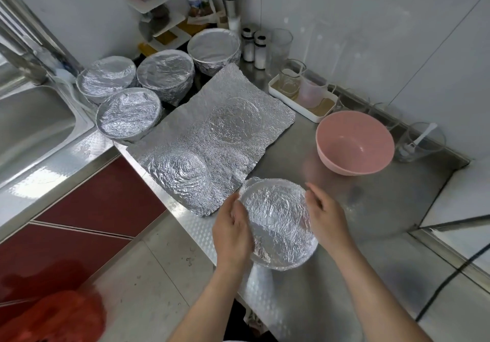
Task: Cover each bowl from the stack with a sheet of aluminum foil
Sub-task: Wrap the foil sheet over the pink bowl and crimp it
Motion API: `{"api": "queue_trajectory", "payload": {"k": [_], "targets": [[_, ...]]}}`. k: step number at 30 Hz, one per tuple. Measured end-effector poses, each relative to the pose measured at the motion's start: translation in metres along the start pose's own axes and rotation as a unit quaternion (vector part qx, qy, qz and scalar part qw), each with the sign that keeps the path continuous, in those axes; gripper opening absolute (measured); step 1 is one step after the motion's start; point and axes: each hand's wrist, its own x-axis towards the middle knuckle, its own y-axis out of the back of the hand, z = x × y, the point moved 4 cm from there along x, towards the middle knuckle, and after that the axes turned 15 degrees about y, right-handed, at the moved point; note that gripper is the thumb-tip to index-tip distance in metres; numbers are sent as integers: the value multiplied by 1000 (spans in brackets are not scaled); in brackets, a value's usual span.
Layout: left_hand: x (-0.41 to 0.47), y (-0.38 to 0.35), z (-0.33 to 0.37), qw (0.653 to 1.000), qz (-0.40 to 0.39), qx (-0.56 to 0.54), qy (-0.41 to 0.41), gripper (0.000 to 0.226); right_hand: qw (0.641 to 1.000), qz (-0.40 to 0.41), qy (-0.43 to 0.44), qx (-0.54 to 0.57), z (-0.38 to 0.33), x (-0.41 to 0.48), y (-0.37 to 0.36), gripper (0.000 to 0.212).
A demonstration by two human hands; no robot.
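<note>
A foil-covered bowl point(278, 222) sits tilted at the counter's front edge, between my hands. My left hand point(232, 231) cups its left side with fingers curled over the foil at the rim. My right hand point(327, 217) lies against the right rim with relaxed fingers. Wrinkled aluminum foil sheets point(212, 135) lie flat on the counter behind, showing round bowl imprints. An uncovered pink bowl point(355, 143) stands to the right. Several foil-covered bowls are grouped at the back left, among them one near the sink point(128, 115) and one by the wall point(213, 47).
The sink point(31, 124) is at the left. A white tray with measuring cups point(302, 95), salt shakers point(254, 47), glasses point(421, 143) and a rack of packets point(164, 18) line the wall. A black cable point(450, 278) crosses the right counter. A red bag point(53, 318) lies on the floor.
</note>
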Motion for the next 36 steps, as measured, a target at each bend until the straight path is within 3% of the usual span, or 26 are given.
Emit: {"api": "queue_trajectory", "payload": {"k": [4, 13, 17, 24, 32, 36], "targets": [[17, -6, 8, 999, -24, 36, -32, 40, 999, 25, -16, 39, 5, -3, -14, 34], [20, -11, 9, 994, -5, 89, -68, 39, 999, 33, -5, 14, 4, -3, -17, 34], [21, -9, 11, 991, -40, 105, -77, 43, 999, -23, 6, -32, -5, -2, -11, 40], [27, -11, 15, 978, -48, 167, -117, 40, 982, -82, 132, -108, -29, 30, -17, 32], [25, -13, 10, 981, -25, 142, -128, 30, 978, -65, 134, -143, -21, 40, -22, 20], [25, -10, 13, 975, -16, 165, -145, 33, 980, -120, 114, -111, -28, 43, -19, 22]]}}
